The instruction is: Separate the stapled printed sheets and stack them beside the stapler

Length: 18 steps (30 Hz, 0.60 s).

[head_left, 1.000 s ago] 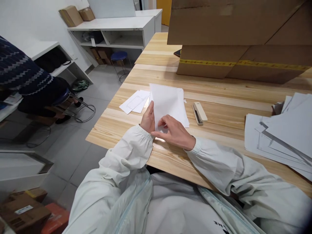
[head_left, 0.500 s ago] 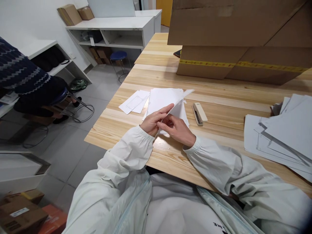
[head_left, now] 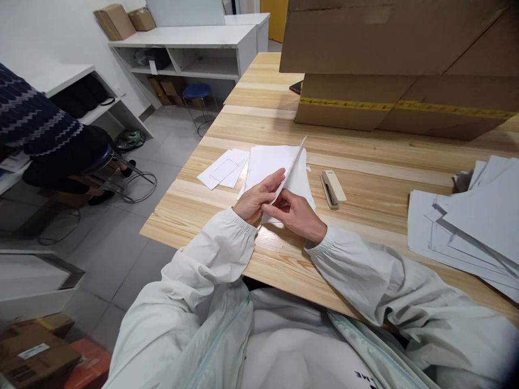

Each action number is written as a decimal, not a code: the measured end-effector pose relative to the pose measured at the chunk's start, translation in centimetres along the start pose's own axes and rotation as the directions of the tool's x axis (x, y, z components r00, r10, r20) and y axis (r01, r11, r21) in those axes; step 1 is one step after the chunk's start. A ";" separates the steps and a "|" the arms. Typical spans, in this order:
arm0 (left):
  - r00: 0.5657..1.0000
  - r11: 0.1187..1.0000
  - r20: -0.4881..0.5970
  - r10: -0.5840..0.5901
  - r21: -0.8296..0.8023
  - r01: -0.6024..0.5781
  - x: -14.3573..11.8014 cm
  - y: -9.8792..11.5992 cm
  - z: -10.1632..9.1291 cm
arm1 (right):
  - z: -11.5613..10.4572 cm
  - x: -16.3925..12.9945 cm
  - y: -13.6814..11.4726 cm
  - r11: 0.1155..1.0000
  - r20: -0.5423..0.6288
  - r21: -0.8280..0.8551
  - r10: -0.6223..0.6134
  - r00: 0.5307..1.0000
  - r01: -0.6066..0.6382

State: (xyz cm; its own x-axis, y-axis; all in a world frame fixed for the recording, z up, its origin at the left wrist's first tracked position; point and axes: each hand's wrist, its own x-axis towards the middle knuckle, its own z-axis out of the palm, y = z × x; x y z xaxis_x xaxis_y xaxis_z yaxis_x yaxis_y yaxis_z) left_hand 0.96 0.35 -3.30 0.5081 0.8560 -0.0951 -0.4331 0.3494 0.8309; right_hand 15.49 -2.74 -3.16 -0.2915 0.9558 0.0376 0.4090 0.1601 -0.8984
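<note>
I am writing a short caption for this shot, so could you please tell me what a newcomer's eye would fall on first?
First come the left hand and the right hand, near the table's front edge, pinching a white sheet of paper raised above a small paper stack. Right of that stack lies a beige stapler. Large cardboard boxes fill the far side of the wooden table, and a looser pile of sheets spreads at the right edge.

Two hands work here: one left hand and one right hand. One stapler lies on the one wooden table. Two cardboard boxes stand stacked, and there are two heaps of paper sheets.
</note>
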 end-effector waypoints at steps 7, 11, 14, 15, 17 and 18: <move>1.000 0.999 -0.004 -0.001 -0.040 0.000 0.1 0.0 -0.1 | -0.7 0.3 0.6 0.997 0.078 0.069 -0.046 0.996 0.040; 1.000 0.997 -0.020 -0.011 -0.074 0.010 0.0 0.4 0.4 | -0.9 0.6 0.8 0.993 0.115 0.101 -0.073 0.991 0.062; 0.997 0.997 -0.072 -0.017 -0.073 0.012 -0.2 0.6 0.5 | -1.0 0.7 1.1 0.990 0.127 0.129 -0.073 0.989 0.056; 0.996 0.998 -0.086 -0.018 -0.064 0.012 -0.2 0.7 0.5 | -1.0 0.7 1.2 0.988 0.131 0.150 -0.066 0.989 0.046; 0.995 0.998 -0.098 -0.032 -0.047 0.028 -0.2 0.7 0.4 | -1.1 0.8 1.2 0.979 0.139 0.201 -0.045 0.989 0.016; 0.995 0.998 -0.091 -0.043 -0.045 0.039 -0.2 0.7 0.3 | -1.2 0.8 1.1 0.974 0.143 0.227 -0.031 0.989 -0.002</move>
State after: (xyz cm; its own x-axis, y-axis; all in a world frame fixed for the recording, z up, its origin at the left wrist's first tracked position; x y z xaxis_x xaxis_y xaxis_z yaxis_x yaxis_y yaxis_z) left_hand 0.79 0.28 -2.50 0.4563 0.8714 -0.1800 -0.4464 0.3992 0.8009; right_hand 16.72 -1.51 -3.61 -0.4251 0.9052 0.0025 0.2031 0.0980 -0.9742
